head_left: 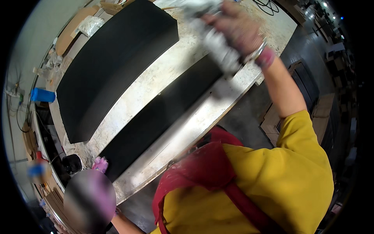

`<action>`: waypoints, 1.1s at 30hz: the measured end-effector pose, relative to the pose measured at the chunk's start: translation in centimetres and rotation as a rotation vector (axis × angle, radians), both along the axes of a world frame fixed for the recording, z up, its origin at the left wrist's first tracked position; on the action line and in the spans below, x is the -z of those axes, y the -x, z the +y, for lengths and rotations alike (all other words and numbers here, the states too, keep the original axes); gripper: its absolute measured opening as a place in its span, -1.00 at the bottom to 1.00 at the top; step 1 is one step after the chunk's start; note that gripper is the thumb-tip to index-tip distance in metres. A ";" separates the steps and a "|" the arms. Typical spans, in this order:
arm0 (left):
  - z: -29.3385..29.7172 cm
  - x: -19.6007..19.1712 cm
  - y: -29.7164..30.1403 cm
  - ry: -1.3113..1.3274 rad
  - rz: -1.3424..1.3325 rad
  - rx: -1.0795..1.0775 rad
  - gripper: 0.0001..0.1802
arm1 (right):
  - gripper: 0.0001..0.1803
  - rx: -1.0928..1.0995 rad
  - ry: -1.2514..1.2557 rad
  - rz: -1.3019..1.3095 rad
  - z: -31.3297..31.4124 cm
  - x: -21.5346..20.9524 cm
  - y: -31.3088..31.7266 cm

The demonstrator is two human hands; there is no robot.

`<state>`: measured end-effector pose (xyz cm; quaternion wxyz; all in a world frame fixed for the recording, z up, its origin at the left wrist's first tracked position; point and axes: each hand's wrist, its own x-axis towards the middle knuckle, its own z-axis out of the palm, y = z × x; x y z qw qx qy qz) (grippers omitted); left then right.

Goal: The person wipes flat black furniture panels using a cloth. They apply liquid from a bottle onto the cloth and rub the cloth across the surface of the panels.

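Yellow sleeve [296, 171] and red apron [210, 167] fill the foreground. Right hand [237, 29] grips a blurred grey tool [218, 46] over a black panel [156, 121] on the tabletop [156, 78]. Left hand's state is unclear.

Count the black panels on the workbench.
2. A wide panel lies toward the bench's far side; a narrow panel lies nearer the person, its far end under the blurred right hand.

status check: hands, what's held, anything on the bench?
Right hand raised, gripping a blurred whitish object. Left hand not in view. Below it, narrow black panel on the workbench; wider black panel alongside. Blue cup at the far edge.
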<state>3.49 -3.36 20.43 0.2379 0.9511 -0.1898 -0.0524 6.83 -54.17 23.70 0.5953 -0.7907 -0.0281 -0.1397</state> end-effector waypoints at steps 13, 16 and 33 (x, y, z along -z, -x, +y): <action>2.6 10.6 1.7 -0.206 -0.469 0.356 -0.57 | -0.71 0.665 0.411 0.522 -12.0 22.3 2.7; 2.1 11.2 2.5 -0.206 -0.443 0.322 -0.54 | -0.65 0.655 1.139 0.255 -13.1 22.4 3.3; 2.3 15.5 3.8 -0.103 -0.294 0.065 -0.41 | -0.57 0.577 0.732 0.522 1.3 16.2 2.2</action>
